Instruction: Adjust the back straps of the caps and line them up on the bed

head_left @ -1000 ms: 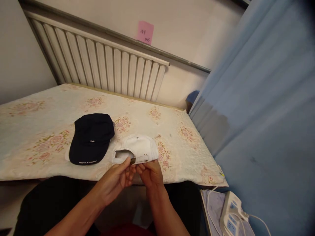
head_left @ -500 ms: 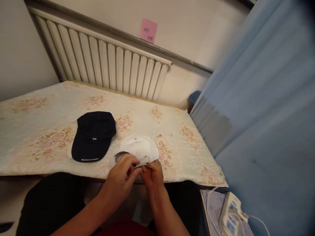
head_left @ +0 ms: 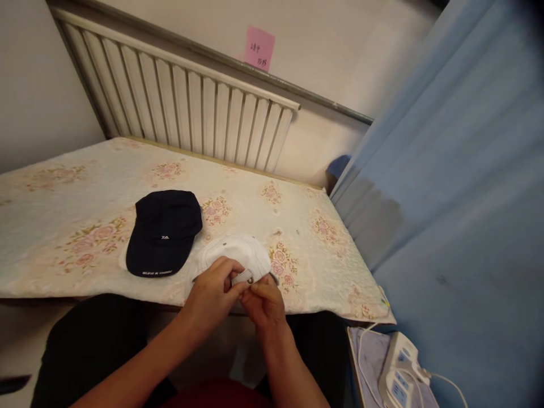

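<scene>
A white baseball cap [head_left: 240, 250] is held at the near edge of the flowered bed, its back strap and buckle turned toward me. My left hand [head_left: 216, 286] is closed, with thumb and fingers pinching the cap's strap [head_left: 242, 276] from the left. On the right, my right hand [head_left: 266, 300] is closed on the strap end by the buckle, its fingertips close to the left ones. The cap's brim is mostly hidden. To the left lies a black baseball cap [head_left: 164, 232], brim toward me, with small white lettering on its front and brim.
A flowered mattress cover [head_left: 238, 192] spreads over the bed. Behind it stand a white radiator [head_left: 182, 102] and a wall with a pink note [head_left: 259, 48]. A blue curtain [head_left: 446, 187] hangs at right, above a power strip [head_left: 399, 371] with white cables.
My hands have drawn together around the buckle, and the left fingers have shifted further over the strap. The white cap has turned slightly. The black cap lies as before.
</scene>
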`<state>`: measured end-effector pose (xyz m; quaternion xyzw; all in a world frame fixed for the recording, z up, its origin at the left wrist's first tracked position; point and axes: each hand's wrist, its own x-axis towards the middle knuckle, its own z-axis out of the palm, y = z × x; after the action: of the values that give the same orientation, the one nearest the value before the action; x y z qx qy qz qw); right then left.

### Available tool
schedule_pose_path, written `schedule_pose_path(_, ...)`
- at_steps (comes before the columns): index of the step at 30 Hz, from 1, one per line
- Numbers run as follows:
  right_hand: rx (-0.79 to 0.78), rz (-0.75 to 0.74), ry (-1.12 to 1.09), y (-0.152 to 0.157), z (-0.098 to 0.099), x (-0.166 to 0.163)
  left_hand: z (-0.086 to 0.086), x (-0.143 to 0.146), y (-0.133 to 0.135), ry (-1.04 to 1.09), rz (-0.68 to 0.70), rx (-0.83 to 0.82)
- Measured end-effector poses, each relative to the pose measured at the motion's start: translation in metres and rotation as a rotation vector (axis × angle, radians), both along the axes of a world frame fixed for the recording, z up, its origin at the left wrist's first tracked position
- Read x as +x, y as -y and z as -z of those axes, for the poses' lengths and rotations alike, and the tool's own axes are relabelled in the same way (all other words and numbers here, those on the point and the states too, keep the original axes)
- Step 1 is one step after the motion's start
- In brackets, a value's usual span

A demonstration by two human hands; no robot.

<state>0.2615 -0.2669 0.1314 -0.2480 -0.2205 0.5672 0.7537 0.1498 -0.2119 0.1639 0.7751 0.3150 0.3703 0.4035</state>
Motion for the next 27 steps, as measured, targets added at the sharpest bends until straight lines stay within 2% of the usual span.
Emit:
schedule_pose_path(12,-0.03,-0.013,0.004,0.0,0.01,0.004,-0.004,0.0,-0.001,-0.019,-0.019,-0.092)
schedule_pose_path(19,-0.014,-0.035,0.001,-0.003,0.019,0.007,0.002,-0.003,-0.003,-0.109,0.015,-0.134)
schedule_pose_path(27,0.02,-0.022,-0.006,-0.003,0.017,0.005,0.007,-0.003,-0.003,-0.072,0.043,-0.197)
